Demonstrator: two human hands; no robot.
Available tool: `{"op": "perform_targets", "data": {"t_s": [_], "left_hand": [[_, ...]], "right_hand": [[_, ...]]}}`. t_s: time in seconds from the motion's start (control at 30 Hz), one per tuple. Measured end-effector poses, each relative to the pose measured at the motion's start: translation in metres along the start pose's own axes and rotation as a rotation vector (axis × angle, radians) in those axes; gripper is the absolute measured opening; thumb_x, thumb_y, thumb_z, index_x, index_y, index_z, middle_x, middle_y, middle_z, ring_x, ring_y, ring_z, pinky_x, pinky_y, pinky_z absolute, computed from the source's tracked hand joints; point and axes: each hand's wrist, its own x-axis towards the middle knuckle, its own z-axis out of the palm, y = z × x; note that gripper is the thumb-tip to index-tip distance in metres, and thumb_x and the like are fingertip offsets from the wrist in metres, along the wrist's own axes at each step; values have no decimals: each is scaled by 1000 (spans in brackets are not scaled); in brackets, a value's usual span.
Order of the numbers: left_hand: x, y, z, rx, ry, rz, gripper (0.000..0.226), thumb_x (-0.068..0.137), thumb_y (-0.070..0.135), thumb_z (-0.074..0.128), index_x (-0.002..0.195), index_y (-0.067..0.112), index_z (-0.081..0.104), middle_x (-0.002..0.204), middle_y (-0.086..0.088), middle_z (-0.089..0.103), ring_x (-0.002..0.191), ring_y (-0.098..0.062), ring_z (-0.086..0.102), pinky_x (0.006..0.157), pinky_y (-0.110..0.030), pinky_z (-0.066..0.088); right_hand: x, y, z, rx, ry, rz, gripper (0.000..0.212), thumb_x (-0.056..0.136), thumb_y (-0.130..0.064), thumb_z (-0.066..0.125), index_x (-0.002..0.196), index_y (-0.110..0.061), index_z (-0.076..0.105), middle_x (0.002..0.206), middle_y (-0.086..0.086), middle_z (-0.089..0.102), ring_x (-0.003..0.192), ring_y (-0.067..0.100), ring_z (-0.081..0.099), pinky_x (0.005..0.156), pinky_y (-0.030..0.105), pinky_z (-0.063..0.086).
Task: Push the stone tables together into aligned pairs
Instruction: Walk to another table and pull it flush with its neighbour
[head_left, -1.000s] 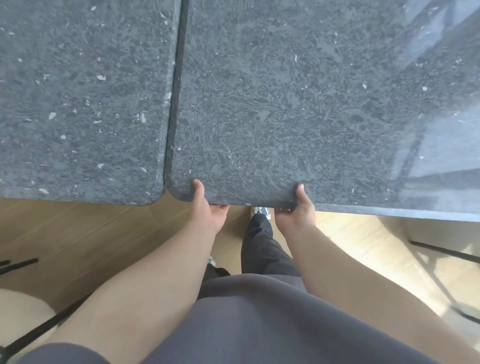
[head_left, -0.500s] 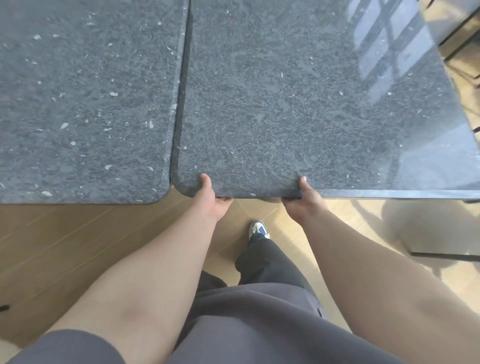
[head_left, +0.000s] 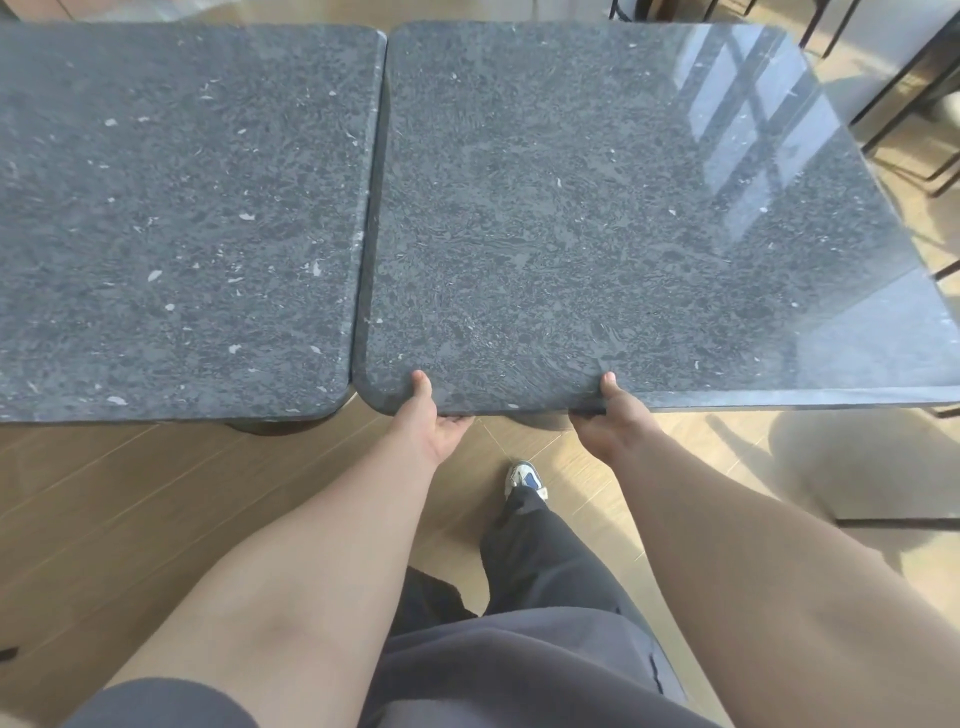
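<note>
Seen from above, looking down past bare forearms and dark trousers to a pale wood floor (head_left: 130, 509).

Handling, as a judgement: a right stone table (head_left: 623, 218) likely very heavy, rigid, polished and slick on top, so best taken at the thick near rim rather than the glossy face; probably slides stiffly on its base, needing a steady two-handed shove, with fingers kept out of the seam.

Left hand (head_left: 434, 423) gripping the near rim close to the rounded left corner, thumb lying on top, fingers tucked beneath. Right hand (head_left: 608, 421) gripping the same rim further right, thumb on top, fingers hooked underneath and mostly hidden.

Look: dark grey speckled stone with pale flecks, square with rounded corners, window glare across the far right. Left stone table (head_left: 171, 218) of matching stone just beside it, divided by a narrow dark seam. Near edges not quite flush: right table's rim sitting slightly nearer. Far edges roughly level. One shoe (head_left: 524, 478) below the gripped rim. Dark chair legs (head_left: 904, 104) at far right.
</note>
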Motion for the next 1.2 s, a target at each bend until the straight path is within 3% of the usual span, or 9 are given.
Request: {"op": "perform_targets", "data": {"t_s": [0.13, 0.3, 0.47, 0.6, 0.77, 0.9, 0.93, 1.07, 1.2], "left_hand": [[-1, -2, -10, 25, 2, -12, 57, 100, 46, 51, 135, 1, 45, 136, -21, 57, 128, -35, 55, 107, -51, 46], [-7, -4, -13, 23, 12, -42, 45, 101, 45, 49, 113, 2, 51, 122, -18, 60, 130, -34, 54, 112, -50, 42], [-8, -3, -12, 7, 41, -59, 48, 101, 46, 49, 121, 2, 48, 115, -17, 62, 120, -31, 57, 112, -47, 42], [-8, -2, -13, -1, 61, -61, 50, 100, 45, 51, 129, 5, 49, 126, -17, 63, 115, -29, 61, 108, -45, 46], [-14, 2, -8, -17, 90, -78, 52, 99, 45, 52, 133, 5, 47, 131, -17, 61, 118, -29, 60, 105, -45, 48], [-11, 3, -8, -54, 102, -96, 54, 98, 44, 54, 135, 5, 48, 132, -17, 61, 122, -30, 59, 110, -47, 45], [-9, 3, -9, -65, 100, -101, 54, 98, 44, 55, 134, 5, 48, 133, -17, 62, 123, -31, 59, 110, -47, 45], [-7, 3, -14, -121, 81, -128, 50, 97, 40, 61, 129, 3, 53, 132, -19, 62, 123, -35, 59, 112, -51, 42], [-14, 10, -20, -140, 59, -158, 44, 97, 31, 63, 129, 1, 54, 130, -23, 61, 122, -38, 58, 111, -54, 41]], "right_hand": [[3, 4, -7, 5, 27, -17, 23, 100, -25, 58, 99, -2, 60, 102, 14, 67, 89, 30, 65, 72, 44, 53], [10, 3, -15, 55, 49, -16, 23, 100, -23, 58, 108, -2, 63, 107, 14, 69, 103, 26, 66, 103, 40, 50], [17, 0, -20, 61, 28, 13, 24, 102, -24, 55, 108, -3, 64, 92, 16, 77, 106, 26, 66, 99, 38, 50], [19, -3, -23, 60, 33, 29, 25, 101, -24, 55, 110, -4, 66, 114, 13, 72, 116, 26, 63, 108, 38, 45], [24, -6, -20, 67, 94, 81, 20, 95, -19, 61, 111, -7, 67, 110, 12, 74, 114, 26, 65, 106, 38, 47], [26, -8, -19, 98, 74, 62, 89, 40, -6, 91, 124, -9, 64, 122, 11, 71, 120, 27, 64, 106, 40, 47], [25, -7, -17, 112, 61, 58, 90, 40, -6, 91, 126, -10, 64, 122, 10, 71, 119, 26, 64, 105, 39, 48], [19, -3, -9, 125, 156, 47, 34, 93, -16, 64, 126, -10, 64, 118, 9, 72, 115, 26, 67, 102, 37, 51], [10, -1, 3, 103, 210, 7, 28, 96, -19, 61, 122, -8, 66, 108, 12, 76, 105, 30, 71, 99, 40, 54]]}}
